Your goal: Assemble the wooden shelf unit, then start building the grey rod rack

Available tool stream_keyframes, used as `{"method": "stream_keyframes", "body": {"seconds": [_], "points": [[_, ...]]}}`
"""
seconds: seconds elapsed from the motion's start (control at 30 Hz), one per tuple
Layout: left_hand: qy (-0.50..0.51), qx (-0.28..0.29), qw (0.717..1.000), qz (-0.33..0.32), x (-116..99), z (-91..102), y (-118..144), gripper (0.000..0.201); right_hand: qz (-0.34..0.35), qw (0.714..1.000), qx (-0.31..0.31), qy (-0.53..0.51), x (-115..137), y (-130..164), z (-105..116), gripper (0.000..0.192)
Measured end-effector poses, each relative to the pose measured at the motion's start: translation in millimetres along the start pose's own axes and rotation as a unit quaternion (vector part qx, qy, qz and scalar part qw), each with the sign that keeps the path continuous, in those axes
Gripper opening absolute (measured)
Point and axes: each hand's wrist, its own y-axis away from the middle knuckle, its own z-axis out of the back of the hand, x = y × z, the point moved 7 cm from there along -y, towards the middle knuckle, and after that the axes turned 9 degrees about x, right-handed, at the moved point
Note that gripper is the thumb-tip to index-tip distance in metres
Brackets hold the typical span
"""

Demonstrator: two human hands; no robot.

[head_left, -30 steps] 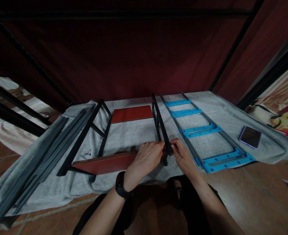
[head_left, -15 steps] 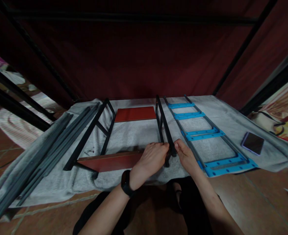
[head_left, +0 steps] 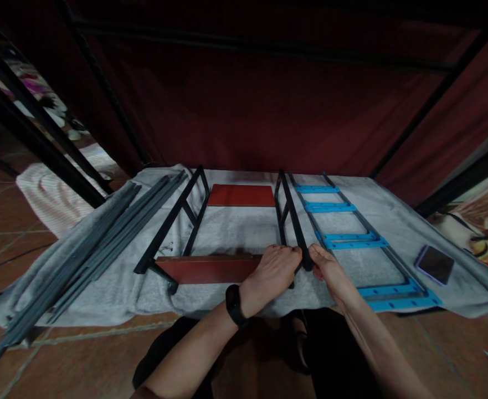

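A black metal frame (head_left: pixel 296 216) with slanted legs stands on a grey cloth. It is the right one of two side frames; the left side frame (head_left: pixel 169 219) is joined to it by a red-brown board (head_left: pixel 210 270) at the near side. Another red-brown board (head_left: pixel 241 195) lies between them at the far side. My left hand (head_left: pixel 275 267), with a black band on the wrist, is closed around the right frame's near lower part, fingertips hidden. My right hand (head_left: pixel 327 269) is closed at the outer side of the same near corner, thumb against the tube end; whatever it pinches is hidden.
Right of the frame lies a grey rack with blue crosspieces (head_left: pixel 330 207), then a phone (head_left: pixel 435 264). Several grey tubes (head_left: pixel 102 249) lie on the left of the cloth (head_left: pixel 244 227). Small metal parts (head_left: pixel 167 247) rest inside the left frame. Dark red fabric (head_left: pixel 268 111) hangs behind.
My view has shifted, so the frame and cloth sit farther right in the picture. Both hands stay at the same frame corner, with little change in their grip.
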Motion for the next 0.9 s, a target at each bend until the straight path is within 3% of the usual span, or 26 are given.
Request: {"method": "stream_keyframes", "body": {"seconds": [0.13, 0.4, 0.57, 0.67, 0.77, 0.9], "points": [[-0.007, 0.0, 1.0, -0.005, -2.1, 0.8, 1.5, 0.02, -0.021, 0.999, -0.03, 0.024, 4.6, 2.3, 2.9, 0.045], [0.005, -0.003, 1.0, 0.017, 10.2, 20.2, 14.1, 0.017, 0.009, 0.998, -0.036, 0.045, 3.6, 10.9, 0.3, 0.046], [-0.001, -0.008, 1.0, 0.018, 11.0, 13.6, 21.4, 0.018, 0.009, 0.999, -0.026, 0.02, -11.1, 2.9, 0.8, 0.045], [-0.014, -0.015, 1.0, 0.021, 9.7, 13.5, 23.9, 0.022, 0.009, 0.998, -0.014, 0.068, -13.8, 1.5, 5.1, 0.045], [-0.01, -0.027, 0.999, 0.02, 13.3, 32.9, 32.2, 0.034, 0.017, 0.989, -0.033, 0.144, -7.2, 5.2, 14.4, 0.046], [0.019, -0.055, 0.996, 0.072, 40.2, 88.1, 62.0, 0.037, 0.054, 0.967, -0.115, 0.222, 19.4, 18.8, 21.9, 0.045]]}}
